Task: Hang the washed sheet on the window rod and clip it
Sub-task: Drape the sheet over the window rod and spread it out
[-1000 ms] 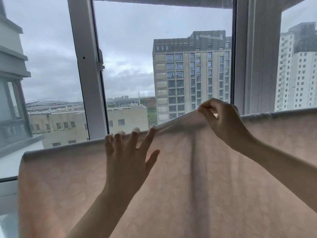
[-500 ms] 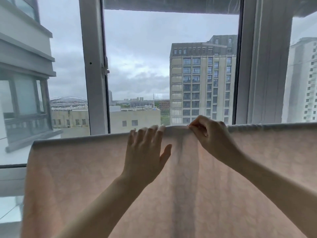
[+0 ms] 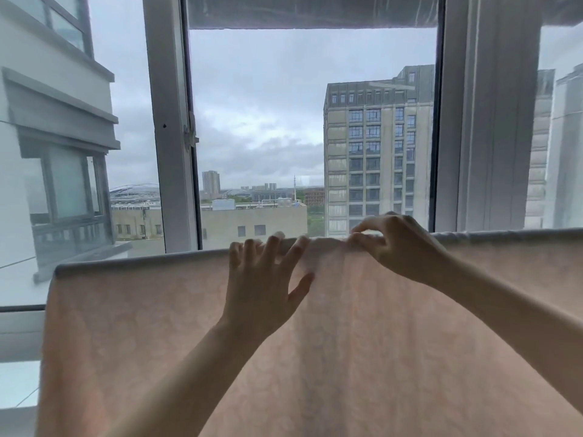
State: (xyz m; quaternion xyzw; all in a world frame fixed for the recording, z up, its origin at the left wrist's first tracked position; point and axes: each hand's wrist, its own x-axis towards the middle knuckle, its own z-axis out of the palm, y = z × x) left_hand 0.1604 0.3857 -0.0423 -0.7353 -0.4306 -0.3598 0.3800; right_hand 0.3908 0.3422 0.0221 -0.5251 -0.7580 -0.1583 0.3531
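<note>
The right hand [image 3: 398,247] pinched a small bunch of the sheet [image 3: 347,342] at its top fold between thumb and fingertips, apparently to gather cloth for a clip, though no clip showed. Just beside it, the left hand [image 3: 263,280] lay spread and flat against the fabric, fingertips at the fold, likely steadying it. The pink sheet hung draped across the window [image 3: 312,121]; the rod beneath the fold was hidden.

White window frame [image 3: 172,152], grey tower block [image 3: 375,152], overcast sky [image 3: 268,99]
</note>
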